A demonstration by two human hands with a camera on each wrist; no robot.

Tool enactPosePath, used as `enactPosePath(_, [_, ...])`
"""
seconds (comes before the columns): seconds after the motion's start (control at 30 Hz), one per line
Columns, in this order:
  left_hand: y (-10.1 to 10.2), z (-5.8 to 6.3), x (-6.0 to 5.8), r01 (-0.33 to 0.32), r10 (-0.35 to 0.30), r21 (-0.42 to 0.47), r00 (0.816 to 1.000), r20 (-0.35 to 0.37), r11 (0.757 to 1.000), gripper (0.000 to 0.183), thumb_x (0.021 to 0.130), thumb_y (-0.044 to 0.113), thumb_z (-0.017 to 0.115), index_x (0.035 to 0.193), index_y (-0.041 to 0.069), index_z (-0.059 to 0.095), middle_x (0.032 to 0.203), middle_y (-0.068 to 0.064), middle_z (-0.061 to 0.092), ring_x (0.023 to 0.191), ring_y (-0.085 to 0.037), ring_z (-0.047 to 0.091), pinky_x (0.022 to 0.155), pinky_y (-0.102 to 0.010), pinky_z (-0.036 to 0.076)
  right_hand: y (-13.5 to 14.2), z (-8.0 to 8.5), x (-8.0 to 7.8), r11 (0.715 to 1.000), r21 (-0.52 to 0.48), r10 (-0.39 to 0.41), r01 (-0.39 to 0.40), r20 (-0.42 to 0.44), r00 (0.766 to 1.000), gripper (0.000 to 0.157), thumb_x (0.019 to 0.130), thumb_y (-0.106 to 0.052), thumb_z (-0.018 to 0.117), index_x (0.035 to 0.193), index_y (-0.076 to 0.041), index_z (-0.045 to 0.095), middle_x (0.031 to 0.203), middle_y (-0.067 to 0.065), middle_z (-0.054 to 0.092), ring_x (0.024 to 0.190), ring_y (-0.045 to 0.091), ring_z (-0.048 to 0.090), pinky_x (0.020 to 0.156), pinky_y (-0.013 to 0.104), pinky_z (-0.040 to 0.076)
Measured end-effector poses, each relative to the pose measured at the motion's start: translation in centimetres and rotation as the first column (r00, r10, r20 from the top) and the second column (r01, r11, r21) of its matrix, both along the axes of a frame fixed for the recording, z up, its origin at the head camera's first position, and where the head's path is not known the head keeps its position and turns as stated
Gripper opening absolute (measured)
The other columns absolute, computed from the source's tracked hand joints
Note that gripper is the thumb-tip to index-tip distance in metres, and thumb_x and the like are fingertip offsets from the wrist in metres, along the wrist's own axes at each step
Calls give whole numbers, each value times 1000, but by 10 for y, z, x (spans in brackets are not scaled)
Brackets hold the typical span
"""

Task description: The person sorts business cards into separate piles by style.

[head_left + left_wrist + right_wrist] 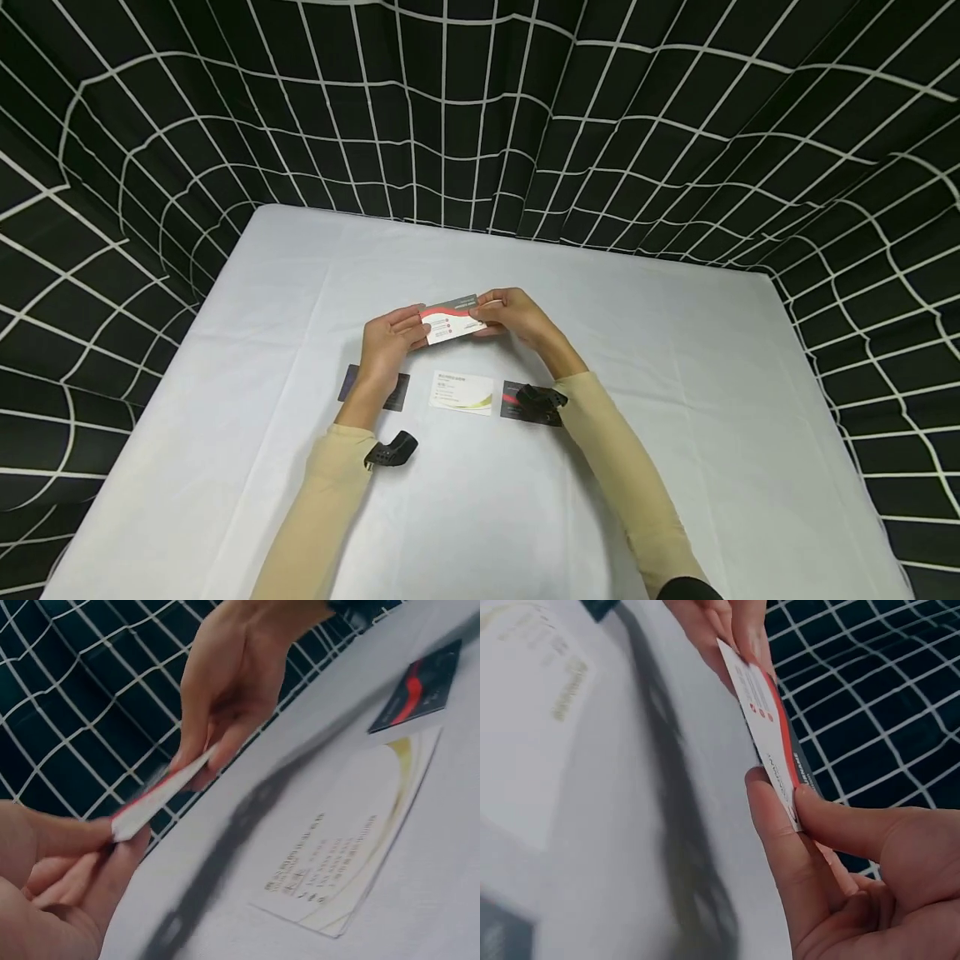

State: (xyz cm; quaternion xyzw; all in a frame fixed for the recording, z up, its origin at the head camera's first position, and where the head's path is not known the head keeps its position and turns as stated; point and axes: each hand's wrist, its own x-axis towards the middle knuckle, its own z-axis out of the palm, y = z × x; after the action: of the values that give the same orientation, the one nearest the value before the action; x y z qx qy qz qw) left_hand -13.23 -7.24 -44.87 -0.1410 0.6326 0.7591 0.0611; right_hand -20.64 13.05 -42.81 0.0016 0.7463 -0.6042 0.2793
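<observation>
Both hands hold one business card [450,320] above the table, white and grey with a red wavy band. The left hand [388,342] pinches its left end. At the opposite end, the right hand [517,315] pinches it between thumb and fingers, as the right wrist view shows closely. Below the hands lies a white business card [461,392] with a green-yellow curve. To its left is a dark card [395,392], partly hidden under the left wrist. A black card with a red stripe [512,402] lies to the right, partly covered by the right wrist's camera.
A white cloth covers the table [720,417]. Black curtains with a white grid [465,117] stand behind it and at both sides. Black wrist cameras are strapped to the left sleeve [322,492] and the right sleeve [622,467].
</observation>
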Motion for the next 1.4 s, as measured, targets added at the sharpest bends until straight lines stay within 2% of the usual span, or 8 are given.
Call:
enactPosePath(0.27, [22, -6, 7, 134, -138, -98, 990, -30, 986, 34, 86, -6, 69, 120, -5, 67, 107, -22, 69, 85, -13, 69, 69, -26, 58, 39, -7, 42, 999, -13, -47, 47, 20, 999, 27, 93, 3, 62, 116, 10, 50, 97, 18, 71, 72, 16, 70, 77, 39, 58])
enactPosePath(0.43, [48, -12, 12, 278, -296, -226, 954, -48, 934, 28, 84, -7, 71, 112, -5, 70, 84, -14, 67, 63, -13, 67, 56, -27, 57, 69, -13, 71, 997, 54, -53, 53, 7, 999, 24, 94, -4, 64, 111, 10, 53, 87, 15, 71, 63, 14, 68, 65, 28, 59])
enactPosePath(0.57, [64, -11, 17, 363, -400, -308, 914, -64, 879, 26, 84, -3, 73, 110, -3, 72, 77, -9, 66, 50, -11, 60, 50, -25, 54, 90, -18, 91, 975, 219, -23, 40, -79, 997, 26, 94, -19, 67, 95, 7, 63, 62, 2, 60, 53, 7, 55, 53, 22, 51])
enactPosePath(0.77, [81, -10, 23, 342, -493, -546, 856, -154, 765, 22, 81, 1, 77, 103, -1, 73, 77, -6, 68, 52, -6, 56, 47, -19, 42, 107, -24, 111, 899, 428, -37, 94, -140, 989, 37, 90, -36, 71, 70, -5, 63, 50, -5, 42, 50, 10, 38, 50, 22, 31])
enactPosePath(0.83, [84, -10, 24, 328, -500, -579, 851, -162, 746, 22, 80, -1, 78, 102, -2, 73, 74, -7, 68, 53, -6, 56, 47, -19, 41, 108, -25, 114, 885, 456, -38, 98, -140, 989, 39, 89, -37, 71, 68, -6, 63, 49, -5, 41, 50, 10, 37, 51, 22, 30])
enactPosePath(1.0, [91, -12, 26, 308, -505, -612, 845, -177, 728, 23, 78, -3, 78, 100, -2, 73, 76, -7, 68, 59, -7, 56, 50, -18, 44, 110, -22, 118, 864, 498, 1, 75, -152, 988, 36, 89, -37, 71, 72, -6, 67, 54, -4, 52, 52, 9, 47, 51, 22, 38])
enactPosePath(1.17, [99, -15, 28, 327, -531, -597, 823, -201, 733, 23, 79, -5, 77, 101, -4, 71, 81, -10, 69, 61, -7, 58, 50, -18, 46, 118, -20, 121, 894, 447, 46, 13, -121, 992, 32, 92, -30, 69, 78, -1, 70, 61, 1, 60, 56, 11, 57, 54, 23, 47])
enactPosePath(1.4, [105, -16, 29, 336, -564, -637, 803, -191, 694, 22, 80, -4, 76, 101, -3, 72, 83, -8, 68, 65, -7, 57, 55, -18, 47, 124, -21, 121, 920, 393, 44, -9, -81, 996, 31, 91, -28, 70, 79, 1, 70, 61, 3, 63, 56, 12, 61, 54, 23, 49])
